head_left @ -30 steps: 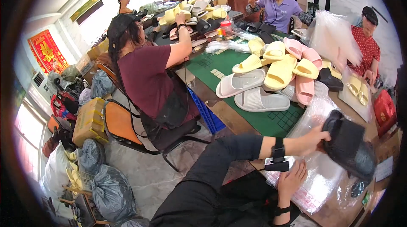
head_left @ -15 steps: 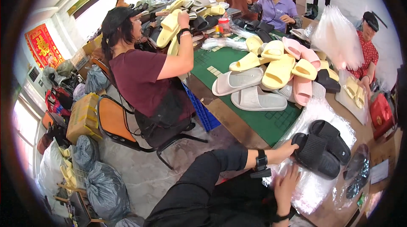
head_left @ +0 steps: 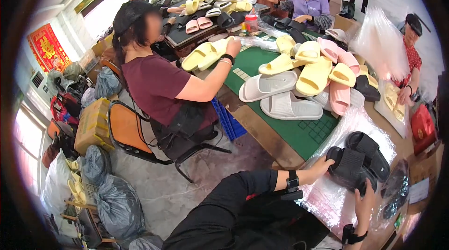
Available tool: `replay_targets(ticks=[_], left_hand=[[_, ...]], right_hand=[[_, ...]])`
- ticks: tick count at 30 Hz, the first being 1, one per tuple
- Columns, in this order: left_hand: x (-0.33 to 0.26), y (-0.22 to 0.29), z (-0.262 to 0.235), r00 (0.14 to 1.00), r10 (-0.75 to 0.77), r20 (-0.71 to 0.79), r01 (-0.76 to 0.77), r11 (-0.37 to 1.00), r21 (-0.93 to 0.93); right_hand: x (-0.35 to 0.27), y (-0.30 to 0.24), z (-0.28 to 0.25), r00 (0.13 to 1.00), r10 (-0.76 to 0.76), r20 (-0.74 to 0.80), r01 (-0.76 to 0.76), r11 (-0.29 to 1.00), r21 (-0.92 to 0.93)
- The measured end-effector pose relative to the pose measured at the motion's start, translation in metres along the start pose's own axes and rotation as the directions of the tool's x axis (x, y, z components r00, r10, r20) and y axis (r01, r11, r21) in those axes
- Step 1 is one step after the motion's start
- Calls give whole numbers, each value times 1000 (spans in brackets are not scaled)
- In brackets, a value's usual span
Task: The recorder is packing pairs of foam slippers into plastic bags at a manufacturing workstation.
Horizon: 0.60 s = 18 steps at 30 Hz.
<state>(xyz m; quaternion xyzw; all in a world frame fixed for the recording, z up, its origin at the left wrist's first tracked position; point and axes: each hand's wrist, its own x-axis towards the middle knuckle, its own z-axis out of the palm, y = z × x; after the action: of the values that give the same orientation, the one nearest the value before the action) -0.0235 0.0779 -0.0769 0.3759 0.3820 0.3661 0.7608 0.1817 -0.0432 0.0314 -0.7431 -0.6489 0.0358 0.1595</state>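
A pair of black slide slippers (head_left: pixel 351 165) with ribbed straps lies side by side on a stack of clear plastic bags (head_left: pixel 322 203) at the table's near right. My left hand (head_left: pixel 319 169) is closed on the left end of the nearer slipper. At that slipper's near right end, my right hand (head_left: pixel 365 203) pinches the edge between thumb and fingers. Just right of the pair lie dark slippers (head_left: pixel 396 194) in a clear bag.
Grey, yellow and pink slippers (head_left: pixel 311 77) are heaped on the green mat (head_left: pixel 299 133) ahead. To the left, a co-worker in maroon (head_left: pixel 154 77) holds yellow slippers (head_left: pixel 206 56). A clear plastic bundle (head_left: pixel 381 46) stands at right, near a person in red (head_left: pixel 411 63).
My right hand has moved from the plastic bags up and right onto the nearer black slipper. The maroon-clad co-worker has lowered the yellow slippers.
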Motion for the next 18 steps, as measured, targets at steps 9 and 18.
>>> replay_targets(ticks=[9,18], left_hand=[[-10,1,-4,990,-66,121,102,940,-325],[-35,10,-5,932,189,308,-282,913,295]], right_hand=[[23,-1,11,993,-112,-36,109,990,-91],[35,-4,14,953,-304,-8,304,951,53]])
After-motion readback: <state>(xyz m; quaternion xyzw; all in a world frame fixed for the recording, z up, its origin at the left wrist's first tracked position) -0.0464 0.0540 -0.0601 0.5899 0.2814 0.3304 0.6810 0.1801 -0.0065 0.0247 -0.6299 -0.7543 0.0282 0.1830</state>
